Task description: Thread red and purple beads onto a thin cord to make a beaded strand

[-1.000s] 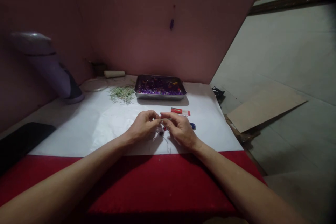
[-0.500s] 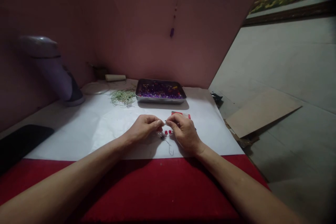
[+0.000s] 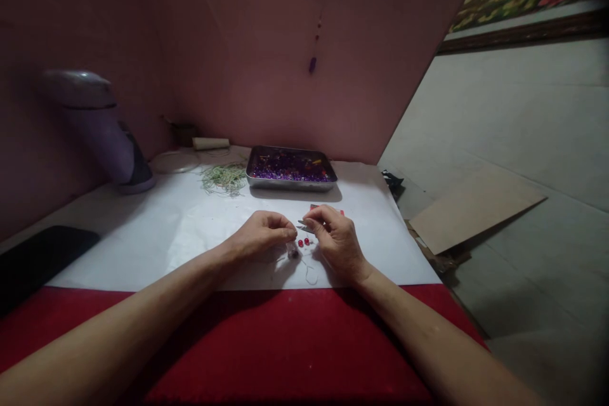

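Near the middle of the frame, your left hand (image 3: pixel 267 232) is drawn in, thumb and forefinger pinched closed; what sits in that pinch is too small to tell. Just below those fingertips is a small beaded piece (image 3: pixel 293 252), clear and dark, though you cannot tell whether it hangs or rests on the white sheet (image 3: pixel 190 247). Your right hand (image 3: pixel 328 231) is curled closed around small scissors (image 3: pixel 303 229), their grey blades slightly parted and pointing toward your left fingertips. Two red beads (image 3: pixel 303 242) sit side by side between your hands, and a thin thread (image 3: pixel 311 276) loops on the sheet beneath them.

Behind your right hand, a red object (image 3: pixel 314 207) is mostly hidden. Above centre stands a metal tray (image 3: pixel 291 186) with purple beads (image 3: pixel 285 168) in it, and a heap of green string (image 3: pixel 223 179) lies just to its left in the frame. A pale roll (image 3: pixel 210 143) lies beyond the string. Red cloth (image 3: pixel 285 342) covers the lower part, and a beaded string (image 3: pixel 313 64) hangs at upper centre.
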A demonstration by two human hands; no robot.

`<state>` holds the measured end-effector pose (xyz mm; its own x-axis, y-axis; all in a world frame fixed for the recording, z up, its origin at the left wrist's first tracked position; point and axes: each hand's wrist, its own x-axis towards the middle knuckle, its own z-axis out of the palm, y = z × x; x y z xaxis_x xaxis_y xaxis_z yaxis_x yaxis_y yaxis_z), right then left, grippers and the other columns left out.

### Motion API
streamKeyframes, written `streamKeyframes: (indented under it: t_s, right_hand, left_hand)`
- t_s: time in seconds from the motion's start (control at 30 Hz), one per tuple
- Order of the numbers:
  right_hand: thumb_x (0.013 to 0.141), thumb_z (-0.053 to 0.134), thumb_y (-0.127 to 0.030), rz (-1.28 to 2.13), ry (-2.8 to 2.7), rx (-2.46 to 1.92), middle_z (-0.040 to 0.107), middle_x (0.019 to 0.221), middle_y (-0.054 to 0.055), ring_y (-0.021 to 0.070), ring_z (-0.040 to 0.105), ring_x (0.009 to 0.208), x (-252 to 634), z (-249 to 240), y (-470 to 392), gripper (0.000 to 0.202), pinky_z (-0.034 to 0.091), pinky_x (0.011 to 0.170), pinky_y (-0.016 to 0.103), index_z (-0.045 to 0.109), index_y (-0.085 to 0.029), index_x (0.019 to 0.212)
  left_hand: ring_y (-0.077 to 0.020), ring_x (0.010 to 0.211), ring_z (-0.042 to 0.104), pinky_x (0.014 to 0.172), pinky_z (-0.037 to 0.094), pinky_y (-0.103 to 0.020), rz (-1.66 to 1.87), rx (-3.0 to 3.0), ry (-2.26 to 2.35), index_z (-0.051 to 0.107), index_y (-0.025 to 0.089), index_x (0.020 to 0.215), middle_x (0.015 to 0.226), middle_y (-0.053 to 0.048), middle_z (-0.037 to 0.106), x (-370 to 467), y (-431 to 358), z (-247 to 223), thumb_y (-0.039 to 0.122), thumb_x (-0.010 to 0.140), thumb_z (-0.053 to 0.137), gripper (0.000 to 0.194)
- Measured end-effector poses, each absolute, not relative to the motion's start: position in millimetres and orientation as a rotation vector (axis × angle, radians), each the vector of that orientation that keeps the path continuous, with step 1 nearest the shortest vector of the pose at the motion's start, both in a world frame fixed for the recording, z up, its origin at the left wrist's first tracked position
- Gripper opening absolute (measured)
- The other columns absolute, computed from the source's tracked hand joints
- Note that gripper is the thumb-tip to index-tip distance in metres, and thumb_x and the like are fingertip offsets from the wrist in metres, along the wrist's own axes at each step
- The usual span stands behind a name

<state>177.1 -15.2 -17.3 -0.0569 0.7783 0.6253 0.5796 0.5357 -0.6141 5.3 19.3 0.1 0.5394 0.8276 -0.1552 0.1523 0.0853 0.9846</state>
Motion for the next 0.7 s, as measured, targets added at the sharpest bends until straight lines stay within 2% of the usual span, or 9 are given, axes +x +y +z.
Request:
streamKeyframes:
  t_s: [0.2, 0.43, 0.7]
  right_hand:
    - [0.080, 0.061, -0.016, 0.232, -1.910, -1.131, 0.060, 0.071, 0.001, 0.0163, 0.054, 0.069, 186.8, -14.4, -9.1, 0.009, 0.042, 0.066, 0.030, 0.061, -0.019, 0.072]
    - [0.081, 0.058, -0.017, 0.223, -1.873, -1.187, 0.061, 0.071, 0.002, 0.0161, 0.055, 0.068, 194.5, -13.9, -5.4, 0.010, 0.042, 0.064, 0.029, 0.061, -0.019, 0.072]
    - [0.081, 0.056, -0.018, 0.253, -1.755, -1.295, 0.063, 0.070, 0.002, 0.0150, 0.055, 0.063, 193.6, -17.0, -5.2, 0.011, 0.040, 0.059, 0.027, 0.061, -0.017, 0.070]
  left_hand:
    - [-0.0091, 0.049, 0.049, 0.050, 0.034, -0.022, 0.717, 1.389, 0.941, 0.064, 0.015, 0.068, 0.060, 0.000, 0.063, 5.0, 17.5, 1.6, 0.026, 0.069, 0.064, 0.011]
    - [-0.0099, 0.053, 0.053, 0.054, 0.038, -0.022, 0.803, 1.323, 0.963, 0.063, 0.014, 0.068, 0.067, -0.002, 0.065, 5.9, 18.1, 0.2, 0.027, 0.068, 0.065, 0.013]
    - [-0.0083, 0.053, 0.050, 0.054, 0.036, -0.022, 0.891, 1.306, 0.938, 0.061, 0.014, 0.070, 0.067, 0.000, 0.063, 6.3, 20.8, -7.6, 0.027, 0.071, 0.064, 0.013]
